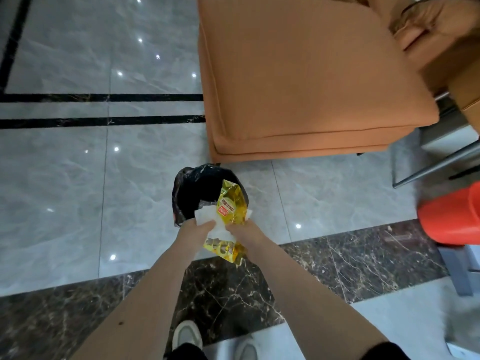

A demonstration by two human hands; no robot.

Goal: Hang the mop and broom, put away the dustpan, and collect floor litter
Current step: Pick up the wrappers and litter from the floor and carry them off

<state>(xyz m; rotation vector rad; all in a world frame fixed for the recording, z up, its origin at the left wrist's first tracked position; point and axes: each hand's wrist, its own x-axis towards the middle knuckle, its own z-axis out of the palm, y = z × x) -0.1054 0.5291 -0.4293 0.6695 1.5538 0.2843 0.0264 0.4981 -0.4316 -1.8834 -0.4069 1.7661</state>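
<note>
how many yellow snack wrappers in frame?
2. One shiny yellow foil wrapper sticks up over the black bin bag, above the hands; another hangs below them. White tissue between could hide more.

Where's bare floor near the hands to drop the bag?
Free: grey tiles left of the black trash bag, below the black floor stripes; also tiles between bag and red stool. Crowded: right edge by the stool, and ahead at the orange sofa.
</note>
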